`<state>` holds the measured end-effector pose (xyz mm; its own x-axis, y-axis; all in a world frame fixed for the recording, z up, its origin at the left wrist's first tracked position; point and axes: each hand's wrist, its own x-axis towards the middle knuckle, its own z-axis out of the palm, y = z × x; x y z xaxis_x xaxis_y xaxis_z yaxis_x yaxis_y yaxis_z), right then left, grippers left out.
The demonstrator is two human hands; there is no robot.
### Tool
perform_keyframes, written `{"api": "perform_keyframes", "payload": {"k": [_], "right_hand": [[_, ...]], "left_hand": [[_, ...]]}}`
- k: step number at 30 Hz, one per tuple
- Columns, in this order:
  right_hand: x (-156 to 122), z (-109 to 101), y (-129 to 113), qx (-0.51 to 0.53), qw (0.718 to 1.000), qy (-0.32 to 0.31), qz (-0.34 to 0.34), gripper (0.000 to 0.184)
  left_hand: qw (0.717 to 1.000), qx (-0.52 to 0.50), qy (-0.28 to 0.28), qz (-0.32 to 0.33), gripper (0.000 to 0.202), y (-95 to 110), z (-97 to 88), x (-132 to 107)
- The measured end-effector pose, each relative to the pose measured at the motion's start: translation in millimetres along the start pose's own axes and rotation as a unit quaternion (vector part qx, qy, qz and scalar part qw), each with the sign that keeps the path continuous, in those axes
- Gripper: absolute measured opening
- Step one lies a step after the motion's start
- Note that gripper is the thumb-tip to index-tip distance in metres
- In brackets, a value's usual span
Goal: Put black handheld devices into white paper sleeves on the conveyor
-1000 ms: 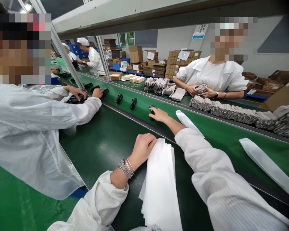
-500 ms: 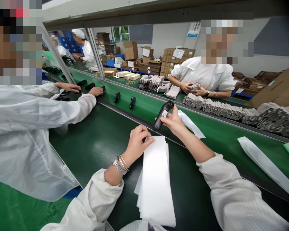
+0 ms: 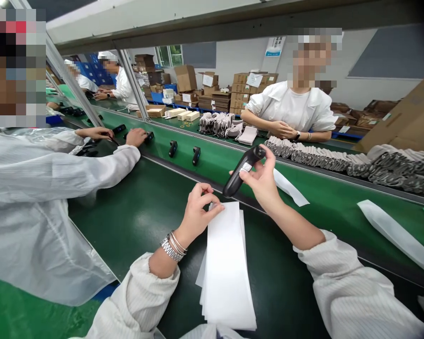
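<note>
Dark green conveyor desk (image 3: pixel 134 212) is running across the view, right hand (image 3: pixel 263 172) is pinching a black handheld device (image 3: pixel 238 173) above it, left hand (image 3: pixel 198 212) is curling at the top edge of a white sheet stack (image 3: pixel 226 268), pinch unclear

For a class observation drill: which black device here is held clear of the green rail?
The black device in the right hand, raised above the belt. The next device sits on the green rail, touched by no hand.
</note>
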<state>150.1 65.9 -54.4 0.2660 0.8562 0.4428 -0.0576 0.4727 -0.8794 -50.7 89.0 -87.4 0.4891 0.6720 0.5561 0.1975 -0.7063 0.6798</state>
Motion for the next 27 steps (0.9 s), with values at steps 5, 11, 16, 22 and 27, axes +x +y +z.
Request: {"api": "perform_keyframes", "payload": {"k": [5, 11, 16, 22, 27], "right_hand": [[-2, -1, -3, -0.006, 0.999, -0.039, 0.03, 0.099], [-16, 7, 19, -0.049, 0.987, -0.127, 0.082, 0.086], [-24, 12, 21, -0.085, 0.96, -0.24, 0.115, 0.041], [-32, 22, 21, -0.039, 0.936, -0.281, 0.208, 0.042], [19, -15, 33, -0.13, 0.983, -0.001, 0.133, 0.034]], "left_hand": [[0.999, 0.042, -0.011, 0.02, 0.012, 0, -0.6, 0], [1.0, -0.002, -0.011, 0.011, 0.009, 7, -2.3, -2], [0.998, -0.04, 0.053, 0.003, 0.007, 10, -1.9, -2], [0.989, -0.079, 0.094, -0.088, 0.013, -1, -0.1, 2], [0.99, 0.046, -0.006, -0.132, 0.013, -17, -0.4, 1]]}}
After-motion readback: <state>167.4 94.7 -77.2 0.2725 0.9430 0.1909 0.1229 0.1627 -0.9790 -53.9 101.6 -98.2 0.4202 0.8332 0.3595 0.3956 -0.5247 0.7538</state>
